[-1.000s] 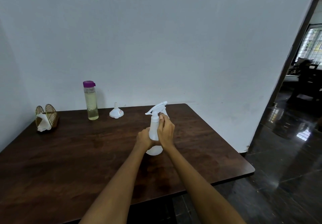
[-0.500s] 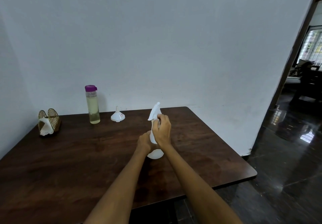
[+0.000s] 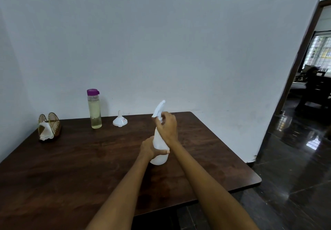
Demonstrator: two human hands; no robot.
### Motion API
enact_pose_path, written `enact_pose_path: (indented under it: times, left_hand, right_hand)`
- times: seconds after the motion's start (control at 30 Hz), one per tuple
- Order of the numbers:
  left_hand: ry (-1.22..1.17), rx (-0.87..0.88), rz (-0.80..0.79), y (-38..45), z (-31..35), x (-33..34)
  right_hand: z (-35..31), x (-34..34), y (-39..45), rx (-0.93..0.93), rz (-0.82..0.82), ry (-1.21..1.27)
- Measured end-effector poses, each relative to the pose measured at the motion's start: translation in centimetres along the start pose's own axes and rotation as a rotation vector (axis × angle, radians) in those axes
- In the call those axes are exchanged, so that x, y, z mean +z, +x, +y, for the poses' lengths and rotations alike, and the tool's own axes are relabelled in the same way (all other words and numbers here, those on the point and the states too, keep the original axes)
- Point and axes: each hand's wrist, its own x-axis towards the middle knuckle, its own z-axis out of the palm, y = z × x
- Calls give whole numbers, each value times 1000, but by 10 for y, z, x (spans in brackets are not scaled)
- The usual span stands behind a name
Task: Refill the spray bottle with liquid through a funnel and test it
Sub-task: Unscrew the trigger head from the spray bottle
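A white spray bottle (image 3: 160, 147) stands on the dark wooden table (image 3: 89, 158) near its middle. My left hand (image 3: 148, 148) wraps around the bottle's lower body. My right hand (image 3: 167, 126) grips the neck just under the white trigger head (image 3: 159, 108), whose nozzle points up and away. A clear bottle with a purple cap (image 3: 94, 108), holding pale yellow liquid, stands at the back of the table. Beside it a small white funnel (image 3: 120, 120) rests upside down, spout up.
A gold wire napkin holder (image 3: 49, 126) with a white napkin sits at the table's back left. The wall runs close behind the table. The table's right edge drops to a glossy dark floor (image 3: 295, 167), with a doorway beyond.
The spray head has turned under my right hand, from pointing left to pointing away. My left hand has kept hold of the bottle's body.
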Motion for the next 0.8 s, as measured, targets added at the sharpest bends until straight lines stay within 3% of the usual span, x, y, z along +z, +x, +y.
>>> enact_pose_path:
  times: [0.13,0.4,0.5,0.6,0.7,0.8]
  left_hand:
    - [14,14,12,2,-4,1]
    - [11,36,16,6,-7,3]
    - [10,31,24,8,-9,5]
    - [-15,38,30,9,-11,7]
    - [-34,42,35,9,-13,8]
    - [-55,53,40,9,-13,8]
  right_hand:
    - [-28,-28,23,95,74,281]
    - [-65,-61,70,124,187,503]
    - [-72,-72,81,136,198,514]
    - [-77,-85,89,78,89,469]
    - [-85,-91,91,-50,-33,339]
    - [-90,-88,83,-206,-47,220]
